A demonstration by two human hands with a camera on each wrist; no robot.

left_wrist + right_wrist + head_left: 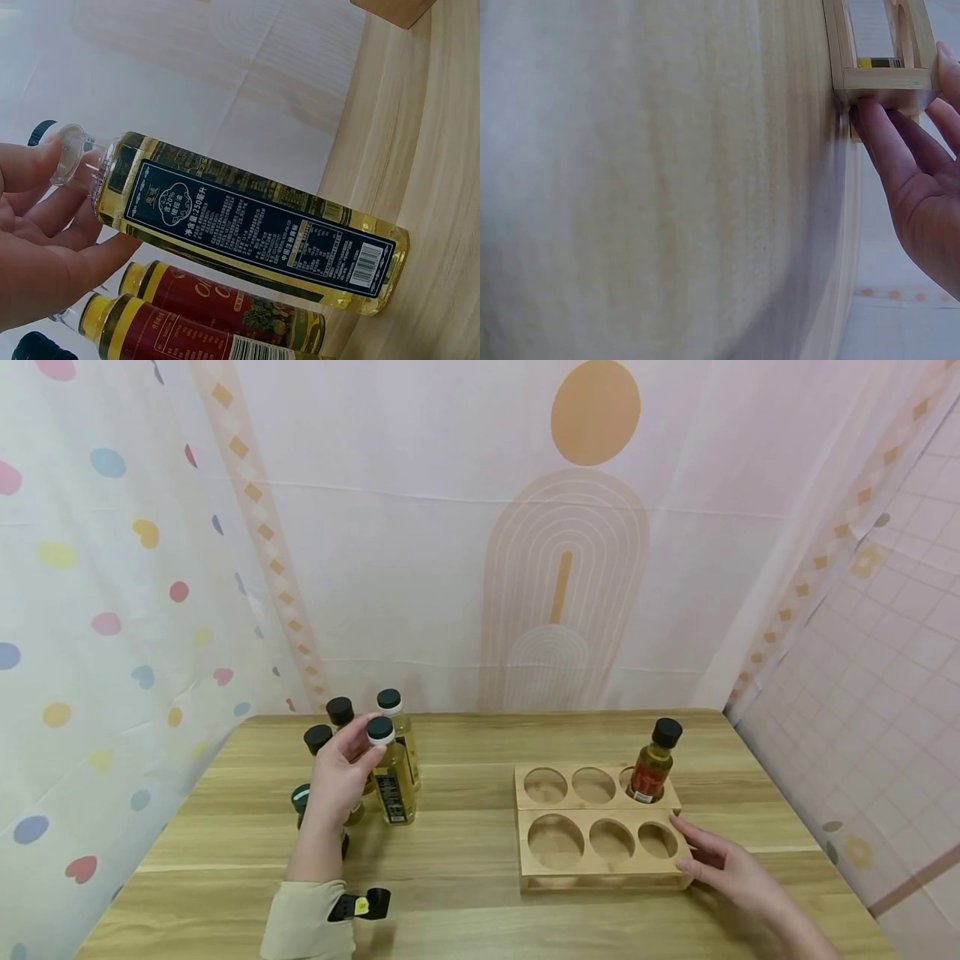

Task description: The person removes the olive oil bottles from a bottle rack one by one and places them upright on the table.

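My left hand [336, 781] pinches the neck of an oil bottle [394, 787], just below its dark green cap. In the left wrist view this bottle [262, 229] holds yellow oil and carries a dark label; its base is right at the tabletop. My right hand [726, 867] grips the right end of a two-tier wooden rack [600, 867], thumb at the front corner and fingers against the end panel. A red-labelled bottle [649, 775] with a black cap stands in the rack's back right hole. The other round holes hold nothing.
Behind my left hand stand another green-capped oil bottle [407, 735] and two black-capped bottles [340, 710], their red labels [202, 296] showing in the left wrist view. A smaller green cap [301, 797] is partly hidden by my left arm. Patterned curtains [420, 568] hang behind the wooden table [457, 852].
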